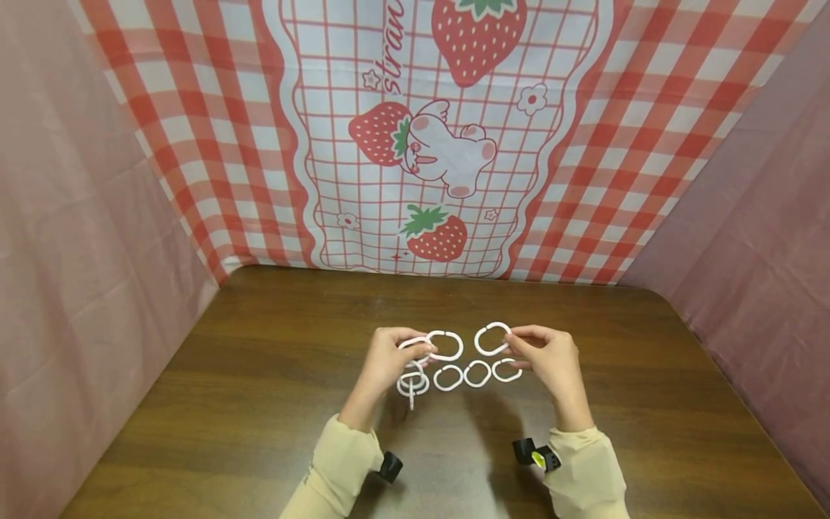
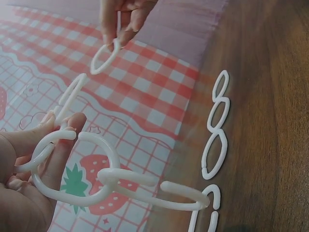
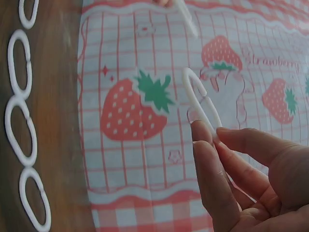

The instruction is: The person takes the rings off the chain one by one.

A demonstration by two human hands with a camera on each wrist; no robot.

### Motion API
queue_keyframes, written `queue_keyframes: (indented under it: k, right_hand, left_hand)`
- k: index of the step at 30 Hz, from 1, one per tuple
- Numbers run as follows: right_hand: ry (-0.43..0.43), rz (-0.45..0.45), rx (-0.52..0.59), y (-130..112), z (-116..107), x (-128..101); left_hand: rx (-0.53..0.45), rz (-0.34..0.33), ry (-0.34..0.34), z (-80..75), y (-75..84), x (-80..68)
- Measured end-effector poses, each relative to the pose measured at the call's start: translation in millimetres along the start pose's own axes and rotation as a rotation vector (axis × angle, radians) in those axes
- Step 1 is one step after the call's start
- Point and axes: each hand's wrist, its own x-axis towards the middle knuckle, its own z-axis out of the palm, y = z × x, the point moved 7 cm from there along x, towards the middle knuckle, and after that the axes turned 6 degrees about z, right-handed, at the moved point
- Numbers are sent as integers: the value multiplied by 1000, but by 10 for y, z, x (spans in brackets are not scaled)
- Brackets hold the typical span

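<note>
My left hand (image 1: 391, 355) pinches a white plastic C-shaped link between thumb and fingers. A second link (image 1: 462, 347) is hooked to it and sticks out to the right. Below the hand, more joined links (image 2: 116, 159) hang down in a short chain, its lower end overlapping the table in the left wrist view. To the right, my right hand (image 1: 552, 358) pinches a single white link (image 3: 189, 79) by one end, held up with its small gap visible. Between the two held links is a narrow space; they are apart.
Three loose white links (image 1: 436, 380) lie in a row on the brown wooden table (image 1: 272, 404), just beneath the hands. A checked strawberry-print cloth (image 1: 447, 144) hangs behind the table. Pink curtains (image 1: 84, 202) flank both sides.
</note>
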Motion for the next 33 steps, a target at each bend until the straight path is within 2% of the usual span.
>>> queue_keyframes:
  k: [10,21,33]
  right_hand:
    - [83,-5,-174,106,-219,95]
    - [-5,35,-348,322,-267,162]
    - [-72,77,-447,508,-296,196]
  left_hand:
    - [4,-16,10,-24,-13,-6]
    - [9,-12,23,-31,-6,5]
    - [9,-23,17,-38,-17,11]
